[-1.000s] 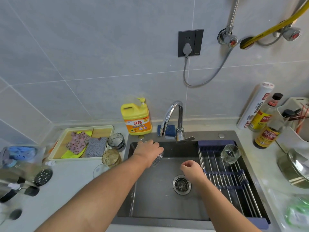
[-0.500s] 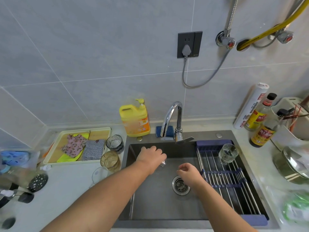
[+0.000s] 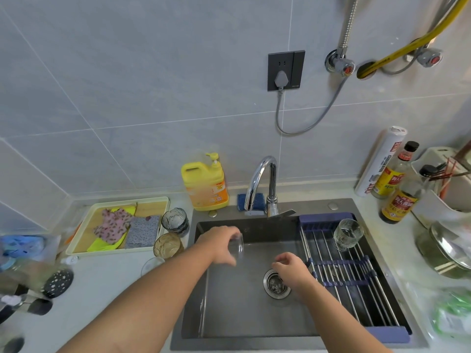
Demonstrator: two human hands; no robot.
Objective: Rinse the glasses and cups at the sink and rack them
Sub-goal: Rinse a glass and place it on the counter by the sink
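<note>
Clear glass point(image 3: 237, 247): motion-blurred, gripped by the left hand point(image 3: 220, 242) over the sink's point(image 3: 229, 314) far left.
Ribbed glass point(image 3: 348, 234): clear, standing at the far end of the rack point(image 3: 356, 278) on the sink's right.
Amber glass point(image 3: 168, 245) and smoky grey glass point(image 3: 175, 221): upright on the counter just left of the sink, the grey one farther.

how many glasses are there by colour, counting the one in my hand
clear: 2, the held glass in the left hand and the ribbed glass on the rack
amber: 1, the amber glass
dark grey: 1, the dark grey glass
total: 4
a clear shape in front of the amber glass is too unclear to count
</note>
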